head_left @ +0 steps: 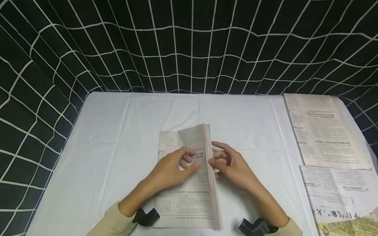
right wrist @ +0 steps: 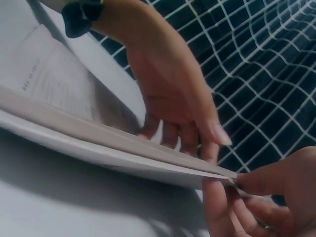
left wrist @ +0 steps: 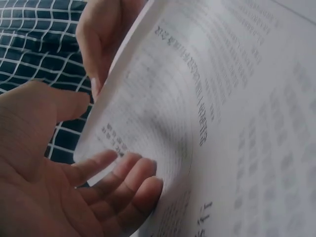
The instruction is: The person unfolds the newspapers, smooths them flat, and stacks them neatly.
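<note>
White cloth-covered table [head_left: 236, 113]; white-gridded black backdrop [head_left: 183, 42] behind and along both sides

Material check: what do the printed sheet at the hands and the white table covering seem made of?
Printed sheet: probably matte newsprint; dense columns of small text on thin, bending paper. Table covering: likely dull cloth, judging by soft crease lines, though plastic is possible.

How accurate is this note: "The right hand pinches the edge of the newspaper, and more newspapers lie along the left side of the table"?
One error: the other newspapers lie along the right side of the table, as the head view shows. The right hand does pinch the edge of the newspaper.
</note>
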